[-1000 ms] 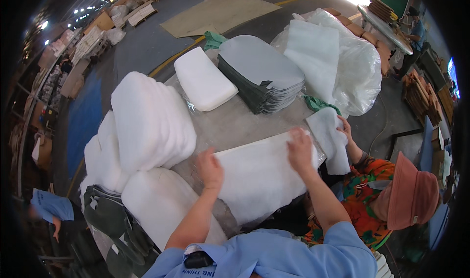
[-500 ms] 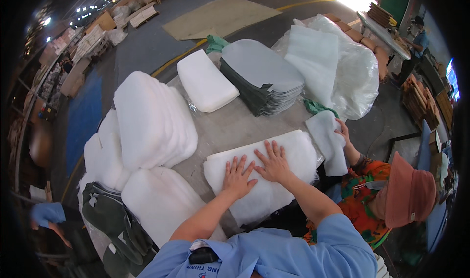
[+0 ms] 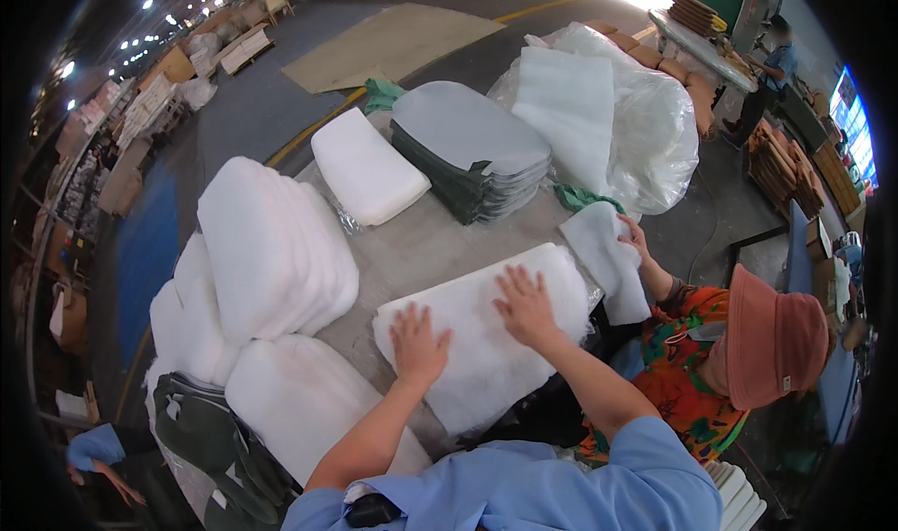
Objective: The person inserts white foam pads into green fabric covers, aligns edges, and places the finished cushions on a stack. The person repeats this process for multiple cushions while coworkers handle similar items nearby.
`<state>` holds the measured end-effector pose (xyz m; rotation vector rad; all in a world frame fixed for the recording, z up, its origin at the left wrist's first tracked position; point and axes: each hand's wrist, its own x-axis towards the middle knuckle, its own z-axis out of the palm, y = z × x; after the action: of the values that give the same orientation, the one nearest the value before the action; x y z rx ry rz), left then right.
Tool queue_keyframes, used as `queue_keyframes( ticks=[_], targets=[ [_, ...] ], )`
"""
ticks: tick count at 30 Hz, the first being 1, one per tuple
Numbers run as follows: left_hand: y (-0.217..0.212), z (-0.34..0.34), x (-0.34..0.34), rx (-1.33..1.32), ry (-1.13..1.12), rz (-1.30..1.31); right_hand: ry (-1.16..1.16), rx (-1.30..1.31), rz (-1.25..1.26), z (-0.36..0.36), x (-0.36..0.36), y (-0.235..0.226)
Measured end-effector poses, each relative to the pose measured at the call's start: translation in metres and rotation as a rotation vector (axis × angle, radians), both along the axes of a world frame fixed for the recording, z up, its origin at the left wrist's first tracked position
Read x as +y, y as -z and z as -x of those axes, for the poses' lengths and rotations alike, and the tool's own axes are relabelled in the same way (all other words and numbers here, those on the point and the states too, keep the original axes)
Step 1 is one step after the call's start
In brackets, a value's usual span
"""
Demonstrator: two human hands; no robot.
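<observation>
Just past padding (image 3: 482,358) edge, grey tabletop (image 3: 416,255)

Light blue short-sleeved shirt (image 3: 552,489)

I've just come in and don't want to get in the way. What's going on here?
Someone in a blue shirt has both hands open over a white padding sheet on the table: the left hand and the right hand, neither gripping it. Whether they press on it is hard to tell. To the right, another person's hand holds a smaller white piece. A grey stack stands beyond the sheet, and a thick white stack to the left.
</observation>
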<state>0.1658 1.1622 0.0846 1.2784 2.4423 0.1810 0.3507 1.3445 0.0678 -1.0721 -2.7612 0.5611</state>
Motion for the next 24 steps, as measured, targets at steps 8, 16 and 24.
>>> queue_keyframes(
  ticks=[8, 16, 24],
  targets=[
    [0.043, -0.003, -0.013, 0.231, -0.258, -0.122, 0.196, -0.026, -0.191, -0.027, 0.014, 0.018],
    [0.029, 0.015, -0.023, -0.069, -0.554, -0.334, 0.285, -0.115, -0.079, -0.023, 0.036, 0.000],
    [0.045, 0.013, -0.027, -0.033, -0.596, -0.288, 0.453, 0.043, 0.095, -0.050, 0.060, 0.027]
  ],
)
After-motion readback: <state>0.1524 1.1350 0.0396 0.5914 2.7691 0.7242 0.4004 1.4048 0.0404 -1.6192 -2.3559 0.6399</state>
